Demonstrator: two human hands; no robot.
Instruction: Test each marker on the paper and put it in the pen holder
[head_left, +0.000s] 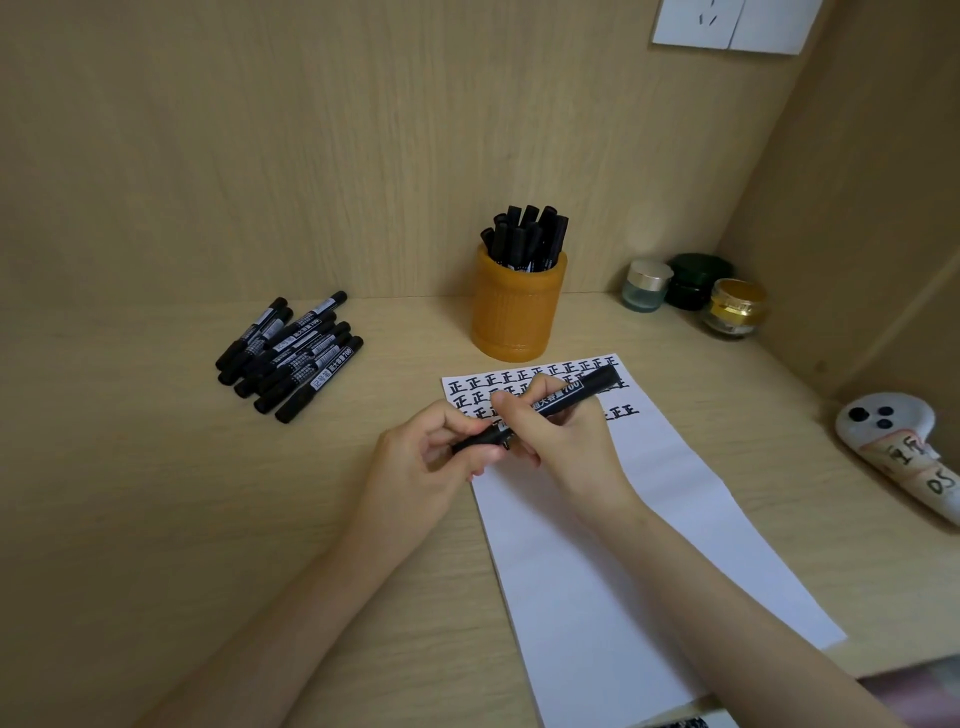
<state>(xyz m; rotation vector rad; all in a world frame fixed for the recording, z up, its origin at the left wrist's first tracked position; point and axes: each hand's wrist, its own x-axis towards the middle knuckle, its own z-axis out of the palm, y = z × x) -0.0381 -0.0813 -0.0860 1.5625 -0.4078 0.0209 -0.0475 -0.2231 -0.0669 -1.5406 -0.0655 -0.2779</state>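
Black marker (587, 388) held just before pen holder (514, 317).
Left hand (431, 454) fingers pinch one end; right hand (563, 439) fingers grip barrel.

- Reads as a home or dorm study nook, not a lab or shop.
- Desk top (156, 493) in pale wood-grain laminate, with the same finish on the back panel (311, 130) and the right side panel (857, 208): a boxed-in built-in corner.
- White wall socket plate (727, 23) high up near the corner, cut by the frame edge.
- Three small cosmetic jars in the far right corner: clear jar (645, 286) with silver lid, dark green jar (696, 280), gold-lidded jar (733, 309). Personal items, so domestic.
- Stationery only: orange pen holder (514, 317) full of capped black markers (524, 234), loose marker pile (291, 353) to its left, paper sheet (623, 545) with handwritten characters.
- White hand-lettered object (893, 441) with three black dots at the right edge; can't tell what it is.
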